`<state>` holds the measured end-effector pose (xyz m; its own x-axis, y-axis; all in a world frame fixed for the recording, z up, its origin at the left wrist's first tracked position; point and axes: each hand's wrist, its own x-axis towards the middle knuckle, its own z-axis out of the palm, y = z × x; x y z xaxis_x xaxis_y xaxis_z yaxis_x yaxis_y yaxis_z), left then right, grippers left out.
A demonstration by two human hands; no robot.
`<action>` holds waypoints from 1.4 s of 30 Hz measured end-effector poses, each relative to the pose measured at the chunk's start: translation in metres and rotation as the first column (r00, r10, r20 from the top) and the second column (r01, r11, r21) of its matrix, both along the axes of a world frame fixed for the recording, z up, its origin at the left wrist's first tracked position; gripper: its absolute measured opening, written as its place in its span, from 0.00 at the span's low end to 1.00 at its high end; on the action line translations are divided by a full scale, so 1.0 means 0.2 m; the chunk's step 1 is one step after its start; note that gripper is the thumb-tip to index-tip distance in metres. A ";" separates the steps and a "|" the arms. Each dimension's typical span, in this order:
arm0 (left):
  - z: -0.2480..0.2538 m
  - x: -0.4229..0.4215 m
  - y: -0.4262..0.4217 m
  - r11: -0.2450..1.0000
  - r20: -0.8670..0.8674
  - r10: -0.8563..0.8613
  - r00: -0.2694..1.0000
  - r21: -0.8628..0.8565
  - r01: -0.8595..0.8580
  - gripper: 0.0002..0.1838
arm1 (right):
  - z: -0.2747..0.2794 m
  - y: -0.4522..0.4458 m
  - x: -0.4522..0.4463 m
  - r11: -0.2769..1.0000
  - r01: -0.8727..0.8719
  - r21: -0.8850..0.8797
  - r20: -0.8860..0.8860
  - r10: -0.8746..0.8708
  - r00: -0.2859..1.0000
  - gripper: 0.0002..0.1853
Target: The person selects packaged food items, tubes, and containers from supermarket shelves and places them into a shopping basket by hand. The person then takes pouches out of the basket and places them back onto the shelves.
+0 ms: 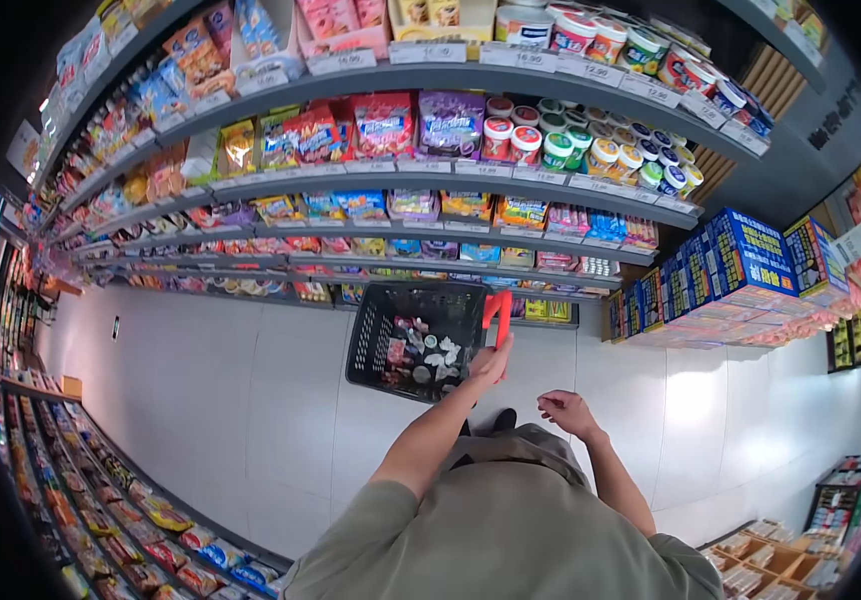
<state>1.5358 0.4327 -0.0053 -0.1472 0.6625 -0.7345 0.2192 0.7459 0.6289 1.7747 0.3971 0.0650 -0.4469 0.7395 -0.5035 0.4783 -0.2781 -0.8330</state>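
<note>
A black plastic shopping basket (370,335) with a red handle (502,310) hangs in front of me, close to the lowest shelves. My left hand (490,364) is wrapped around the handle. Inside the basket lie several small packaged items (410,350), some reddish, some white; their kinds are too small to make out. My right hand (566,412) is held out in front of my body, to the right of the basket. Its fingers are curled in, and nothing shows in them.
Shelves (370,80) of bagged sweets and small round tubs (560,150) curve across the front. Stacked blue boxes (740,265) stand at the right on the pale tiled floor (250,400). More snack shelves (120,500) run along the lower left. Wooden bins (765,560) are at the lower right.
</note>
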 end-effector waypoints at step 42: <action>-0.01 1.08 0.20 0.966 0.090 0.254 0.963 0.019 -0.256 0.40 | -0.23 0.57 1.19 0.972 -0.188 -0.138 -0.057 0.182 0.982 0.17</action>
